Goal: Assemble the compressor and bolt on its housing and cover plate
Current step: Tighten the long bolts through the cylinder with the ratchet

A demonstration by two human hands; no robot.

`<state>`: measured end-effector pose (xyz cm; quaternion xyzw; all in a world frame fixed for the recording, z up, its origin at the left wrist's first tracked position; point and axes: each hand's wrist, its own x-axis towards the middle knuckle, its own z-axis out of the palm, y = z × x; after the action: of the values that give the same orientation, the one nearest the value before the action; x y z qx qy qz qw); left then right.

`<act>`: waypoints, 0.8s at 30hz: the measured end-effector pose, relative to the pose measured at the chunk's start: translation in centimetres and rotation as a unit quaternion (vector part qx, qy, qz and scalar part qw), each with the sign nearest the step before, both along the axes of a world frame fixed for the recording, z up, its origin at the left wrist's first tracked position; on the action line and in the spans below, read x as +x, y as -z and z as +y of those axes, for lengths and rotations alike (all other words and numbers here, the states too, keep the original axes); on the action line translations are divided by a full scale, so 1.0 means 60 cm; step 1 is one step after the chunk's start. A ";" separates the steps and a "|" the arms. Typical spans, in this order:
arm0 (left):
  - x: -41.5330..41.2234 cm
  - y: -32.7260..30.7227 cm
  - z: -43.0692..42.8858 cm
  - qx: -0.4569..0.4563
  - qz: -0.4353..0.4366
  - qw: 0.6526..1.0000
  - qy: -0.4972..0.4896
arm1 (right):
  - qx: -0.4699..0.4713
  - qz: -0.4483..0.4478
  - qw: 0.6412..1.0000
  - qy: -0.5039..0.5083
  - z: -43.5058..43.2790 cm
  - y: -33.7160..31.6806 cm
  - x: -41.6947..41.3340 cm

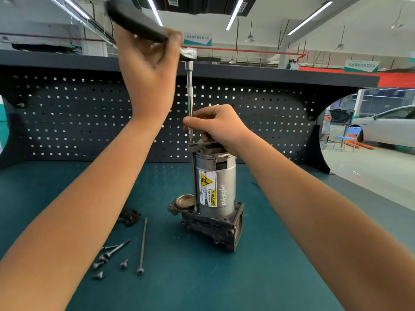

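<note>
The compressor stands upright on the green mat, its silver motor housing with a yellow warning label set on a dark cast base. A ratchet wrench with a long chrome extension points straight down onto a bolt at the housing's top left edge. My left hand grips the ratchet's black handle up high. My right hand curls round the lower end of the extension just above the housing top. A small dark part lies left of the base.
Loose bolts lie on the mat at front left: one long thin bolt, a medium one and several short ones. A dark pegboard wall backs the bench. The bench's right edge runs close beside my right forearm.
</note>
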<state>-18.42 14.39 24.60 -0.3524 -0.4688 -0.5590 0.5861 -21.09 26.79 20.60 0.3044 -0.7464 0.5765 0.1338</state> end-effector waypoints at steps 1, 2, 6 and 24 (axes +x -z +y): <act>0.006 0.002 0.003 -0.040 0.033 0.997 -0.051 | 0.002 0.003 1.000 0.001 0.000 0.000 0.000; 0.012 0.002 0.006 -0.062 0.042 0.995 -0.063 | 0.004 0.005 1.000 0.003 0.001 0.000 0.001; 0.004 -0.013 -0.002 0.039 -0.086 0.986 0.138 | 0.035 0.005 0.999 0.005 0.004 -0.002 0.004; 0.022 0.003 0.008 -0.091 0.004 0.993 -0.069 | 0.018 -0.036 0.999 -0.002 0.002 -0.003 0.002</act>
<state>-17.08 14.89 24.44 -0.3737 -0.5387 -0.4710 0.5902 -20.95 26.93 20.77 0.2873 -0.7600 0.5743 0.1001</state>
